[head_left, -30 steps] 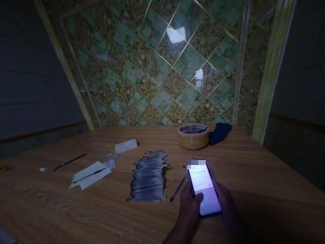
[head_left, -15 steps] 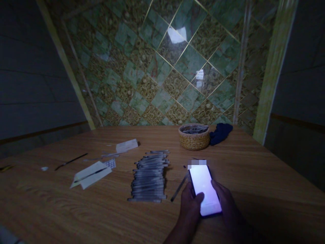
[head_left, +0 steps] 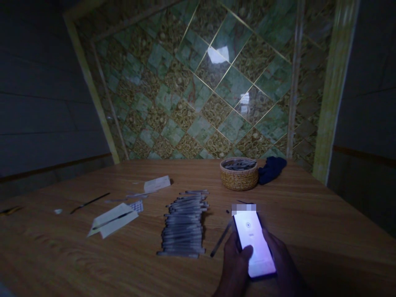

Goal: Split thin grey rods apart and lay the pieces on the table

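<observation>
A smartphone (head_left: 257,243) with a bright white-violet screen is held upright-lengthwise over the near right of the table. My left hand (head_left: 236,260) grips its left edge, the thumb lying over the lower screen. Along the right edge my right hand (head_left: 280,255) is wrapped, partly lost in shadow. Just left of the phone lies a single pen (head_left: 220,239), with a small dark cap-like piece (head_left: 227,211) above it. Farther left, a neat stack of pens (head_left: 183,229) lies crosswise in a column.
At the back right stands a woven basket (head_left: 239,179) full of pens, beside a dark blue cloth (head_left: 272,170). On the left are a folded paper (head_left: 116,220) with a pen on it, a white box-like piece (head_left: 157,183) and a thin black stick (head_left: 89,203). A tiled wall (head_left: 201,103) rises behind the table.
The phone screen now shows a small round icon and a line of text where it was nearly blank. The whole view has shifted slightly; both hands keep their hold.
</observation>
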`<state>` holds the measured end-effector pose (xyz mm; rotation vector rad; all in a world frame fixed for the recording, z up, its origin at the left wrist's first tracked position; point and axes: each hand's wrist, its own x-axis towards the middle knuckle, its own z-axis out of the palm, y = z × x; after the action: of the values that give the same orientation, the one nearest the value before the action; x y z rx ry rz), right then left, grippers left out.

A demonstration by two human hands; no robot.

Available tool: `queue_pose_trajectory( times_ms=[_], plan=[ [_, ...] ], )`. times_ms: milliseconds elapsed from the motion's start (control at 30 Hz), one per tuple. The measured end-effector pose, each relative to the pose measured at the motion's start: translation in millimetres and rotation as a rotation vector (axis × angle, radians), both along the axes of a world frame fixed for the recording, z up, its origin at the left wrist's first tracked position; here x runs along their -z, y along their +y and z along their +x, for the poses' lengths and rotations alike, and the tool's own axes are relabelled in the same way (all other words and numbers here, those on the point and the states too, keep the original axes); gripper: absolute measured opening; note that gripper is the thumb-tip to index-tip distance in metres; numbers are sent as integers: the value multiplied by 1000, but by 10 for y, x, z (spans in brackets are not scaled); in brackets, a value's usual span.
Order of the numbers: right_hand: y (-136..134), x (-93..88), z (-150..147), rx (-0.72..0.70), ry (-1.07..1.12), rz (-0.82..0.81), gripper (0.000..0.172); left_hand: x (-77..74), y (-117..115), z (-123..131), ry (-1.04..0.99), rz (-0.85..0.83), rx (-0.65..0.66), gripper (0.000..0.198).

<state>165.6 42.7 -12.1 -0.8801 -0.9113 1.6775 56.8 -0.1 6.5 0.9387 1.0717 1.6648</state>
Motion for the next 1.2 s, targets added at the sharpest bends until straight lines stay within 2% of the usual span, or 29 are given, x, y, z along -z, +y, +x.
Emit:
queue_pose_trajectory(
  times_ms=[100, 233, 533, 667, 800, 1200],
  plan=[
    [-6, 14, -6, -51, 0, 6, 55, 1, 2, -3, -8, -5, 0, 43],
    [-5, 12, -11, 3, -10, 25, 57, 25, 20, -4, -22, 8, 2, 46],
    [132, 156, -11, -67, 23, 33, 52, 89, 22, -16, -2, -32, -55, 35],
    [102, 108, -15, -73, 26, 46, 51, 31, 4, -3, 11, -52, -78, 28],
    [62, 50, -17, -77, 15, 63, 53, 4, 1, 4, 11, -34, -68, 34],
    [52, 18, -9, -45, -31, 64, 53, 62, 30, 8, 50, -16, -24, 45]
  ],
)
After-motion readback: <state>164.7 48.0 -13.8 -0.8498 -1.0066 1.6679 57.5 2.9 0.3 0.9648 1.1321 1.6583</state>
